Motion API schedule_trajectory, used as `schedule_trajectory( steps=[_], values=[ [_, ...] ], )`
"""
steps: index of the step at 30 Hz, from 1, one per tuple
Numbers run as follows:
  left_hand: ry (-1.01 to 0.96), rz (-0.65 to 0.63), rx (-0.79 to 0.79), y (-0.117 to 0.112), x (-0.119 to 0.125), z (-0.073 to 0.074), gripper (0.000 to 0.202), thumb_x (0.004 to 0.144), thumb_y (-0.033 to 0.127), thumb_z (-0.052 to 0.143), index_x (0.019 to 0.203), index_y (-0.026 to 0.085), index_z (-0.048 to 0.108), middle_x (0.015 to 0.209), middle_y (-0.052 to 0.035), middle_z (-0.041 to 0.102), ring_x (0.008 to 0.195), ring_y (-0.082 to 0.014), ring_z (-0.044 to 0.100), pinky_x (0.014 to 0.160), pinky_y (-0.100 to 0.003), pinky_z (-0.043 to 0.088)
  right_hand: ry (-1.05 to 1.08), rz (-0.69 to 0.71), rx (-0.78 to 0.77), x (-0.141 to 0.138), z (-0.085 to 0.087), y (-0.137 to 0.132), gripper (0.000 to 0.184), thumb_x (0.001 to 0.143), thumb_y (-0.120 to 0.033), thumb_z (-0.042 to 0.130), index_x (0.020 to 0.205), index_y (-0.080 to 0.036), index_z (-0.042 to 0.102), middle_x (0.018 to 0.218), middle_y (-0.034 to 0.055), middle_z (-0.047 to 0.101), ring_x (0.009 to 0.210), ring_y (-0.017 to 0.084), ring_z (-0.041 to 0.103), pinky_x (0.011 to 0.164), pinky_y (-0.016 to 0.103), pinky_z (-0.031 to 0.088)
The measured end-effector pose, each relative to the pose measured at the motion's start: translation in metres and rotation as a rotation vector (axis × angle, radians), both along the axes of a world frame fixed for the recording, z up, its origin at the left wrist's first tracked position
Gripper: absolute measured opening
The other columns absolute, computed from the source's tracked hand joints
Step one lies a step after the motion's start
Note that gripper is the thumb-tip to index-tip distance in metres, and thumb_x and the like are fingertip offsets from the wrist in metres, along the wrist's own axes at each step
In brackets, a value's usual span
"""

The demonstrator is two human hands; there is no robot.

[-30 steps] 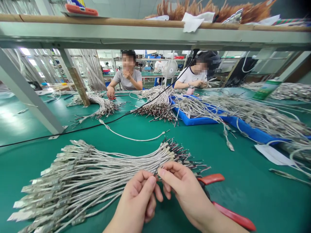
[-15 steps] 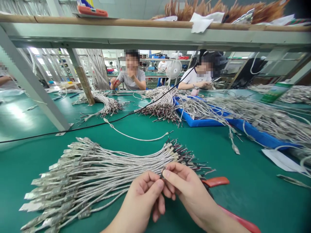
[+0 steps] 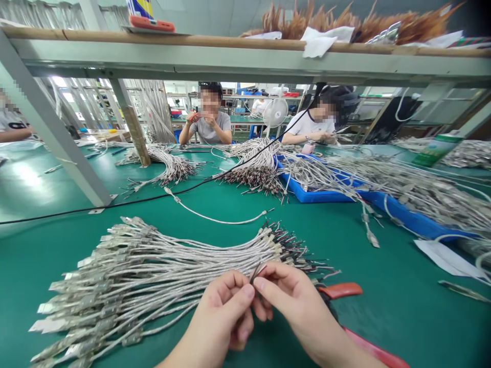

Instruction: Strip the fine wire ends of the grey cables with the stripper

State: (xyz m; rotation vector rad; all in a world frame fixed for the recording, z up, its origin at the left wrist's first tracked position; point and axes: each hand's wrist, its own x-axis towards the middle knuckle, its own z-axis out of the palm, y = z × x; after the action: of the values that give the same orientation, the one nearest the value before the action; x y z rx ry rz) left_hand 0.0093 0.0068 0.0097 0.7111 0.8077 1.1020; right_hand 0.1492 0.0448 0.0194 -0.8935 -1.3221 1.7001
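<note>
Both hands meet low in the middle, fingertips almost touching. Between thumb and forefinger, my left hand point(image 3: 229, 306) pinches thin dark wire ends point(image 3: 253, 274). My right hand point(image 3: 286, 296) pinches at the same wires, a reddish strand showing by its forefinger. The rest of that piece is hidden by the fingers. Just behind lies a big bundle of white braided cables point(image 3: 184, 260), metal USB-style plugs to the left and stripped dark and red wire ends to the right. Partly behind my right wrist rest red-handled pliers point(image 3: 341, 290).
A single white cable point(image 3: 215, 216) lies beyond the bundle. Blue trays point(image 3: 318, 196) heaped with cables stand at the right, near a white paper point(image 3: 447, 257). A black cord point(image 3: 161, 198) crosses the green table. A shelf beam point(image 3: 230, 59) spans overhead; co-workers sit opposite.
My fingers have shifted slightly on the wires, and more of the strands now show between them. Across the table, a co-worker has raised a hand holding something red.
</note>
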Motion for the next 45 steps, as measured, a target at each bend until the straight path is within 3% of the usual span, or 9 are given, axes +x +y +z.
schedule_trajectory(
  steps=[16,20,24,28,33,45],
  values=[
    [0.127,0.072,0.012,0.003,0.005,-0.001,0.043,0.070,0.049,0.077,0.073,0.016,0.050,0.062,-0.0015,0.062,0.039,-0.0037,0.039,0.036,-0.015,0.021,-0.064,-0.039,0.003,-0.001,0.001,0.001,0.032,0.076,-0.042,0.074,0.068,-0.016,0.058,0.053,-0.0021,0.054,0.049,0.012,0.049,0.049,0.023,0.039],
    [0.182,0.157,0.080,0.004,0.006,-0.003,0.037,0.069,0.043,0.079,0.070,0.015,0.054,0.058,0.0008,0.059,0.049,-0.0079,0.049,0.047,-0.017,0.037,-0.089,-0.052,0.032,0.000,-0.001,0.000,0.027,0.079,-0.039,0.071,0.070,-0.016,0.059,0.053,-0.0035,0.052,0.049,0.012,0.048,0.051,0.024,0.039],
    [0.346,0.244,0.235,0.001,0.003,-0.004,0.021,0.078,0.033,0.072,0.073,0.016,0.061,0.069,-0.0019,0.063,0.066,-0.0144,0.057,0.065,-0.023,0.047,-0.069,-0.042,0.073,0.004,-0.001,-0.001,0.024,0.082,-0.036,0.070,0.075,-0.017,0.058,0.057,-0.0041,0.051,0.051,0.012,0.048,0.054,0.025,0.040],
    [0.538,0.279,0.327,-0.001,-0.001,-0.003,0.011,0.082,0.025,0.067,0.074,0.017,0.066,0.072,-0.0024,0.065,0.070,-0.0160,0.058,0.068,-0.024,0.047,-0.074,-0.014,0.153,0.006,0.000,-0.001,0.022,0.086,-0.036,0.066,0.077,-0.018,0.060,0.061,-0.0028,0.052,0.054,0.013,0.049,0.055,0.025,0.042],
    [0.618,0.285,0.388,0.000,-0.005,0.000,0.008,0.082,0.021,0.066,0.075,0.019,0.066,0.074,-0.0019,0.066,0.071,-0.0157,0.060,0.068,-0.022,0.047,-0.136,0.004,0.233,0.009,0.002,-0.001,0.020,0.090,-0.035,0.062,0.079,-0.018,0.063,0.064,-0.0009,0.053,0.057,0.015,0.051,0.056,0.027,0.044],
    [0.755,0.356,0.746,0.000,-0.010,-0.003,0.012,0.084,0.008,0.060,0.081,0.019,0.064,0.078,0.0003,0.064,0.069,-0.0101,0.057,0.063,-0.016,0.043,-0.342,0.028,0.688,0.019,0.013,0.003,0.013,0.090,-0.018,0.058,0.082,-0.021,0.068,0.072,0.0017,0.062,0.067,0.017,0.059,0.062,0.026,0.046]
  ],
)
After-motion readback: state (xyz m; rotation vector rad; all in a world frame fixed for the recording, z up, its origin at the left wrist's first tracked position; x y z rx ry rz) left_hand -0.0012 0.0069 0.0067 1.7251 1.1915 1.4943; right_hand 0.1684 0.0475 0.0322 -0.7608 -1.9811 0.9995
